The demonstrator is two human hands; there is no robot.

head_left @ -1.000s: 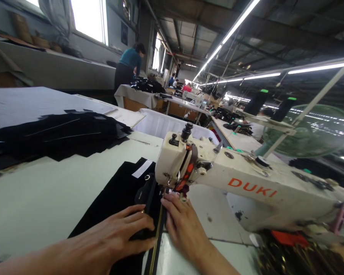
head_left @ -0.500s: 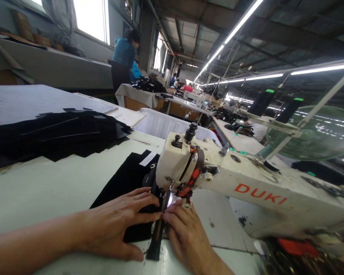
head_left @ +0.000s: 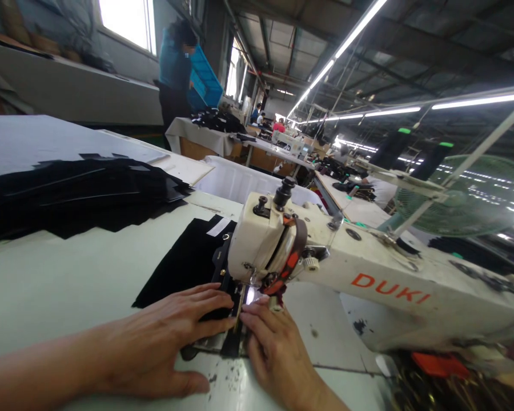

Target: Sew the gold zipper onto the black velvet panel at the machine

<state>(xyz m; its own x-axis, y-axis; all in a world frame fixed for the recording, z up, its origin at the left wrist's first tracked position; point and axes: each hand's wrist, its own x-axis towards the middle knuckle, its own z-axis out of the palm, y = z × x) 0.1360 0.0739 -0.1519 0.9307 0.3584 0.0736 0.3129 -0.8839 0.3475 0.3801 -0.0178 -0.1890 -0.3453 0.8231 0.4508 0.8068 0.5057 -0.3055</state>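
A piece of black fabric (head_left: 175,260) with a white label (head_left: 218,227) lies under the head of a white sewing machine (head_left: 257,240). Along its right side runs a narrow black strip (head_left: 231,345) with a gold line down it, possibly a zipper, passing toward the lit needle area. My left hand (head_left: 175,331) rests flat on the fabric, fingers stretched and thumb spread on the tabletop. At the strip's right edge, just before the needle, the fingers of my right hand (head_left: 278,345) are pressed together on it. The fingertips partly cover the strip.
A pile of black fabric pieces (head_left: 81,194) lies on the table at left. Behind the machine stands a white bin (head_left: 244,180). Thread cones (head_left: 389,149) and a green fan (head_left: 488,194) are at right. A person (head_left: 175,68) holds a blue crate (head_left: 208,77) farther back.
The fabric and strip have slid forward, away from me, under the machine; the strip's near end is closer to my fingers. Both hands stay nearly in place. The person behind has raised the crate.
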